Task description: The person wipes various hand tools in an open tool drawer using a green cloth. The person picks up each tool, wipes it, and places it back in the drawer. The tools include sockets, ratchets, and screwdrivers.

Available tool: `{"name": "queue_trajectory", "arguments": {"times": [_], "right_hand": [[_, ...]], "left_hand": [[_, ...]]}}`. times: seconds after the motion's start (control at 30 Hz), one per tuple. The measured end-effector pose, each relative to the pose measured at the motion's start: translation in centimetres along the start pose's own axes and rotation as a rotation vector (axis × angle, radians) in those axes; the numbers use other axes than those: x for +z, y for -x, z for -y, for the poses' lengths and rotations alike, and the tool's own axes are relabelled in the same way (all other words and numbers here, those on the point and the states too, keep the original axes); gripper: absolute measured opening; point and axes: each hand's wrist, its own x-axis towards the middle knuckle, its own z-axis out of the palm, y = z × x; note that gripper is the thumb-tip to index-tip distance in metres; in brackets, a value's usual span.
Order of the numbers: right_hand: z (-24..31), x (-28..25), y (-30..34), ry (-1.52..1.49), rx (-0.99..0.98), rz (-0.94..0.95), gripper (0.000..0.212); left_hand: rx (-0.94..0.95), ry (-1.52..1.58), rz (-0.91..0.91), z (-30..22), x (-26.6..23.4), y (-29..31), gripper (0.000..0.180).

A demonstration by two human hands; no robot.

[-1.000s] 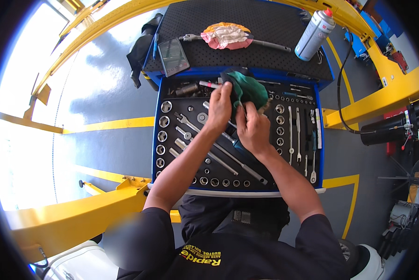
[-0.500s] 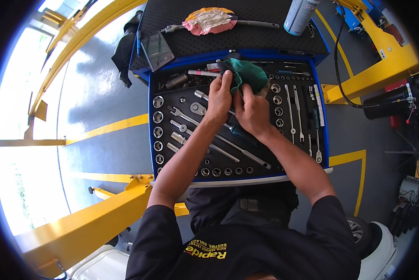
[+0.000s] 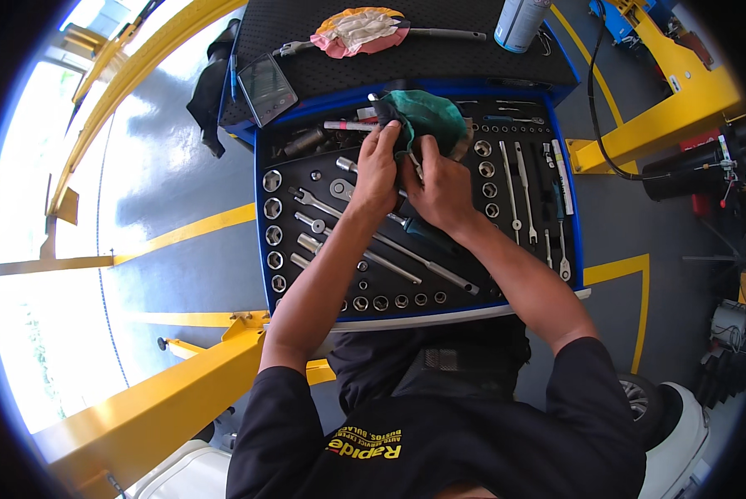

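Note:
Above the open tool drawer, a green cloth (image 3: 431, 116) is bunched between my two hands. My left hand (image 3: 376, 170) is closed on its near left edge, next to a dark piece with a bright metal tip (image 3: 373, 97). My right hand (image 3: 438, 185) pinches at the cloth's lower side, where a short length of metal (image 3: 415, 166) shows by the fingers. Whether both metal parts belong to one tool I cannot tell, as cloth and fingers cover the middle. Below the hands lie a ratchet (image 3: 340, 190), a long flex-head bar (image 3: 390, 241) and a dark-blue-handled tool (image 3: 429, 233).
Sockets (image 3: 272, 208) line the foam-lined drawer's edges, with slim wrenches (image 3: 532, 195) at right. On the black cabinet top are a tablet-like device (image 3: 268, 90), a crumpled multicoloured rag (image 3: 360, 33) over a long bar, and a spray can (image 3: 522, 23). Yellow lift arms (image 3: 140, 399) flank me.
The cloth has shifted in my fingers, and a metal tip now shows past its upper left side. My right hand has turned slightly, baring a bit of metal. The view has moved slightly.

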Motion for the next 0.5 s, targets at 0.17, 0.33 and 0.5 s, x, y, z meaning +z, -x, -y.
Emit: {"name": "queue_trajectory", "arguments": {"times": [0.17, 0.33, 0.5], "right_hand": [[0.6, -0.1, -0.6, -0.039, -0.172, -0.052, 0.017], [0.0, -0.6, -1.8, -0.079, -0.201, -0.251, 0.012], [-1.0, -0.6, -1.4, -0.271, -0.016, -0.074, 0.033]], "left_hand": [[0.111, 0.089, -0.025, -2.5, -0.7, -0.6, 0.023], [-0.075, 0.295, 0.002, -2.0, -2.2, -1.3, 0.034], [-0.063, -0.129, -0.11, -1.9, 0.2, 0.4, 0.066]]}}
